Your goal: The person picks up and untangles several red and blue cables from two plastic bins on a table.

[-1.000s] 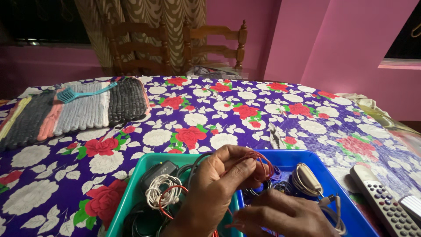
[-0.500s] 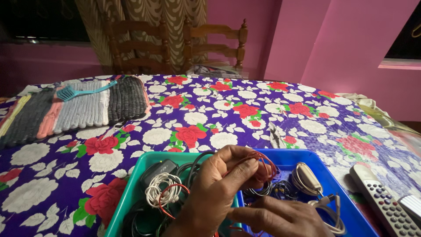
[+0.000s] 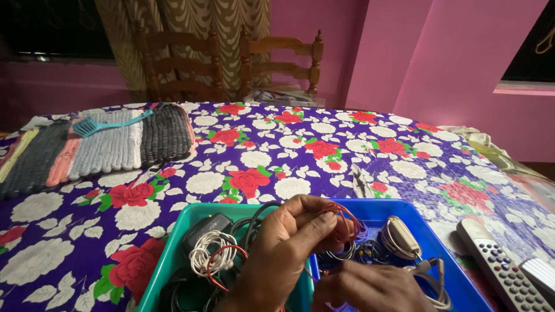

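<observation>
While a striped knitted mat (image 3: 98,147) and a teal comb (image 3: 107,123) lie far left on the flowered tablecloth (image 3: 300,156), the green tray (image 3: 173,254) holds tangled white and black cables (image 3: 211,248). Above the trays' meeting edge, the left hand (image 3: 283,248) pinches a coiled red wire (image 3: 341,222) between thumb and fingers. Lower down, the right hand (image 3: 370,286) has its fingers curled, grip unclear, over the blue tray (image 3: 457,271). A remote control (image 3: 497,263) lies right.
</observation>
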